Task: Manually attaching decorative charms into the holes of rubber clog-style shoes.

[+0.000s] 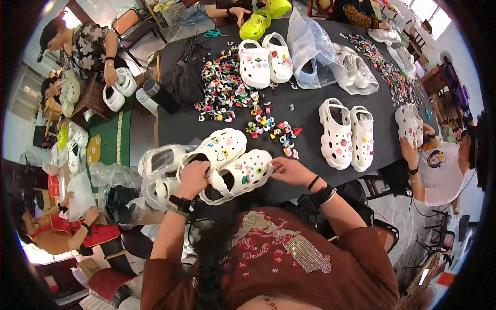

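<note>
A pair of white clogs lies in front of me, both dotted with small charms. My left hand (pixel 195 179) is closed on the heel end of the pair, between the farther clog (pixel 222 144) and the nearer clog (pixel 247 175). The fingers of my right hand (pixel 292 171) are drawn together at the toe of the nearer clog, touching its edge. Whether a charm is between them is hidden. Just beyond the clogs, a small group of colourful shoe charms (pixel 274 132) is spread on the black table (pixel 305 124).
Plastic-wrapped white clogs (pixel 157 160) lie left of my left hand. A decorated white pair (pixel 337 137) stands to the right, another pair (pixel 254 64) farther back beside a large charm pile (pixel 219 85). A black bottle (pixel 160 95) stands at the left edge. Co-workers sit around the table.
</note>
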Demonstrator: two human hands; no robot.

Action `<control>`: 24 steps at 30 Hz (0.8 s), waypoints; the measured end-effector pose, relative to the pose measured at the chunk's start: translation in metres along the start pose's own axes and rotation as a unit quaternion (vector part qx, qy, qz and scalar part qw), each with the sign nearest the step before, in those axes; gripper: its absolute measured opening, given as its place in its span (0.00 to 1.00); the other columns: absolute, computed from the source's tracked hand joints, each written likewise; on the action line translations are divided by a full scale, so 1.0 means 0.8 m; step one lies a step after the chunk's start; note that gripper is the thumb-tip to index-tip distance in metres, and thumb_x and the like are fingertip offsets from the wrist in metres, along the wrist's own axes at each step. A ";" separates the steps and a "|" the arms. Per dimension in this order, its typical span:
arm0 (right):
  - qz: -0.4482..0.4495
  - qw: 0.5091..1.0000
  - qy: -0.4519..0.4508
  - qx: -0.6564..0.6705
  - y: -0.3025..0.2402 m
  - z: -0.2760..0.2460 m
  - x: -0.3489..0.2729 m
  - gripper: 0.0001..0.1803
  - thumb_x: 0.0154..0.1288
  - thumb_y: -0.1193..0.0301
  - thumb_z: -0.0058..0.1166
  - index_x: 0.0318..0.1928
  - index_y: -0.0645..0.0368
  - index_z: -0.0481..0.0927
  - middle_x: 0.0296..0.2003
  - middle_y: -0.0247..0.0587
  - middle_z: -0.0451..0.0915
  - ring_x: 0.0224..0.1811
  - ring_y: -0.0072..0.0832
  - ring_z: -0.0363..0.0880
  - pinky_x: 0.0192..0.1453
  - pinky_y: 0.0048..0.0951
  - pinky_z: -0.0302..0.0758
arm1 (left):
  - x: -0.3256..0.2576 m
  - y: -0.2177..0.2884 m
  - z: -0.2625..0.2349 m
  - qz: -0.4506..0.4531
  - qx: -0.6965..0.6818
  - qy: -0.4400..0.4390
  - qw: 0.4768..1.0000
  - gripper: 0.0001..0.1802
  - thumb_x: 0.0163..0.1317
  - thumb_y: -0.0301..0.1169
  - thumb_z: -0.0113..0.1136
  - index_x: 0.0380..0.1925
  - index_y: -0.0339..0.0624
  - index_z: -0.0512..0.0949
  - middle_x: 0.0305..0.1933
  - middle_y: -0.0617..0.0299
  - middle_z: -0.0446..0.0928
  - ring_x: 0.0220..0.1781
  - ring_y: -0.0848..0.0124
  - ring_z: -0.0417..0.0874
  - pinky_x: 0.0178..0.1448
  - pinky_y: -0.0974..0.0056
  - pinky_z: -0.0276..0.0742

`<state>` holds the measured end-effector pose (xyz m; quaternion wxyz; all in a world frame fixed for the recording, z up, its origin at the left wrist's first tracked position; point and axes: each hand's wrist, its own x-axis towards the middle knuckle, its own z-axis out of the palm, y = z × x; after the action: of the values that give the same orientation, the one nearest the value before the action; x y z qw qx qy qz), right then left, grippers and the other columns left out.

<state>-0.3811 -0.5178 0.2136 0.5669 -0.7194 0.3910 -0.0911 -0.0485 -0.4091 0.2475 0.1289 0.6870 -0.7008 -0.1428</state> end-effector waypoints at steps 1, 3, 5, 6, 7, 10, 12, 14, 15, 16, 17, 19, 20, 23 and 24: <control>0.012 0.998 -0.039 0.042 -0.002 0.007 0.000 0.24 0.57 0.69 0.64 0.52 0.62 0.72 0.41 0.41 0.79 0.41 0.26 0.80 0.46 0.27 0.77 | 0.000 -0.012 0.008 0.020 0.003 0.007 1.000 0.12 0.48 0.35 0.64 0.25 0.40 0.75 0.23 0.48 0.74 0.31 0.48 0.77 0.35 0.48 0.70; 0.014 0.999 -0.034 0.012 0.002 0.012 0.003 0.25 0.55 0.67 0.67 0.50 0.62 0.71 0.40 0.41 0.77 0.43 0.28 0.79 0.47 0.28 0.77 | -0.005 -0.020 0.018 0.005 -0.020 0.011 1.000 0.11 0.47 0.34 0.64 0.25 0.39 0.74 0.24 0.48 0.74 0.32 0.48 0.76 0.38 0.48 0.70; -0.117 0.984 0.044 -0.129 0.016 0.017 0.006 0.24 0.51 0.68 0.68 0.45 0.64 0.71 0.37 0.46 0.77 0.38 0.36 0.79 0.43 0.33 0.77 | -0.005 -0.019 0.021 -0.007 -0.043 0.018 0.999 0.11 0.47 0.32 0.64 0.26 0.38 0.74 0.24 0.48 0.74 0.33 0.48 0.75 0.42 0.48 0.69; -0.119 0.984 0.040 -0.127 0.009 0.016 0.006 0.24 0.51 0.68 0.68 0.45 0.64 0.71 0.37 0.46 0.77 0.38 0.36 0.79 0.43 0.33 0.77 | -0.009 -0.015 0.021 -0.008 -0.024 0.023 0.999 0.11 0.47 0.32 0.64 0.27 0.39 0.74 0.26 0.49 0.74 0.36 0.49 0.75 0.46 0.48 0.68; -0.091 0.988 0.024 -0.119 0.001 0.013 0.005 0.24 0.49 0.68 0.69 0.42 0.63 0.70 0.36 0.46 0.76 0.38 0.37 0.78 0.42 0.33 0.77 | -0.014 -0.013 0.021 -0.010 -0.004 0.029 1.000 0.11 0.47 0.31 0.64 0.28 0.39 0.74 0.28 0.50 0.75 0.40 0.50 0.75 0.50 0.48 0.66; -0.069 0.991 0.014 -0.112 -0.005 0.013 0.005 0.23 0.48 0.67 0.70 0.38 0.63 0.69 0.34 0.45 0.74 0.36 0.38 0.76 0.40 0.34 0.75 | -0.021 -0.019 0.023 -0.029 0.034 0.000 0.999 0.14 0.46 0.29 0.63 0.34 0.40 0.73 0.37 0.50 0.76 0.48 0.50 0.74 0.59 0.48 0.62; -0.074 0.990 0.020 -0.115 -0.004 0.012 0.006 0.22 0.48 0.67 0.69 0.36 0.62 0.69 0.32 0.44 0.74 0.35 0.39 0.76 0.39 0.34 0.75 | -0.026 -0.010 0.015 -0.043 0.059 -0.010 0.997 0.16 0.46 0.28 0.62 0.37 0.39 0.74 0.42 0.48 0.76 0.52 0.50 0.74 0.61 0.48 0.62; -0.088 0.988 0.034 -0.125 -0.002 0.010 0.008 0.22 0.48 0.67 0.69 0.36 0.61 0.69 0.32 0.44 0.74 0.34 0.39 0.76 0.39 0.35 0.74 | -0.037 0.002 0.004 -0.039 0.101 0.056 0.993 0.20 0.47 0.23 0.58 0.45 0.37 0.74 0.53 0.43 0.73 0.58 0.48 0.70 0.67 0.48 0.59; -0.088 0.988 0.033 -0.126 -0.003 0.010 0.010 0.22 0.48 0.67 0.69 0.36 0.61 0.69 0.32 0.44 0.74 0.34 0.39 0.76 0.39 0.35 0.74 | -0.039 0.006 -0.004 -0.041 0.100 0.057 0.993 0.20 0.47 0.23 0.58 0.45 0.37 0.74 0.53 0.43 0.73 0.58 0.48 0.70 0.67 0.48 0.59; -0.079 0.988 0.042 -0.123 -0.004 0.008 0.012 0.21 0.49 0.67 0.69 0.35 0.61 0.69 0.31 0.44 0.74 0.34 0.40 0.76 0.39 0.35 0.74 | -0.040 0.011 -0.013 -0.047 0.009 0.084 0.995 0.23 0.48 0.21 0.56 0.48 0.37 0.73 0.57 0.42 0.70 0.61 0.48 0.68 0.68 0.48 0.59; -0.070 0.989 0.053 -0.119 -0.006 0.007 0.014 0.21 0.49 0.66 0.69 0.35 0.60 0.69 0.31 0.44 0.73 0.34 0.40 0.75 0.38 0.36 0.74 | -0.040 0.017 -0.024 -0.052 -0.083 0.111 0.989 0.25 0.48 0.19 0.53 0.51 0.38 0.73 0.61 0.42 0.68 0.64 0.48 0.66 0.69 0.49 0.59; -0.083 0.986 0.054 -0.136 -0.023 0.004 0.026 0.21 0.50 0.65 0.68 0.36 0.60 0.69 0.32 0.45 0.73 0.35 0.41 0.75 0.39 0.37 0.74 | -0.041 0.026 -0.035 -0.092 -0.095 0.132 0.982 0.21 0.54 0.21 0.54 0.51 0.37 0.74 0.56 0.47 0.74 0.57 0.53 0.74 0.65 0.56 0.66; -0.093 0.982 0.059 -0.151 -0.032 0.003 0.034 0.21 0.51 0.65 0.67 0.36 0.60 0.69 0.33 0.45 0.73 0.36 0.42 0.75 0.40 0.38 0.73 | -0.038 0.017 -0.026 -0.152 -0.196 0.126 0.961 0.20 0.56 0.23 0.55 0.52 0.37 0.74 0.54 0.47 0.75 0.57 0.54 0.75 0.63 0.58 0.68; -0.218 0.950 0.094 -0.203 -0.064 0.009 0.060 0.20 0.52 0.66 0.67 0.36 0.61 0.69 0.33 0.43 0.72 0.34 0.39 0.73 0.38 0.35 0.72 | -0.025 0.003 -0.002 -0.250 -0.346 0.126 0.895 0.21 0.63 0.33 0.59 0.53 0.33 0.73 0.49 0.51 0.79 0.51 0.62 0.80 0.58 0.65 0.72; -0.242 0.948 0.068 -0.197 -0.080 0.012 0.071 0.19 0.53 0.66 0.65 0.37 0.61 0.69 0.34 0.44 0.71 0.37 0.43 0.72 0.42 0.37 0.71 | -0.020 -0.005 0.009 -0.276 -0.435 0.113 0.850 0.22 0.64 0.34 0.58 0.53 0.31 0.72 0.50 0.53 0.79 0.51 0.66 0.79 0.57 0.65 0.72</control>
<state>-0.3079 -0.5454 0.2496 0.3470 -0.8819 0.2528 -0.1950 -0.0470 -0.3928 0.2397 0.4480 0.7371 -0.3291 -0.3843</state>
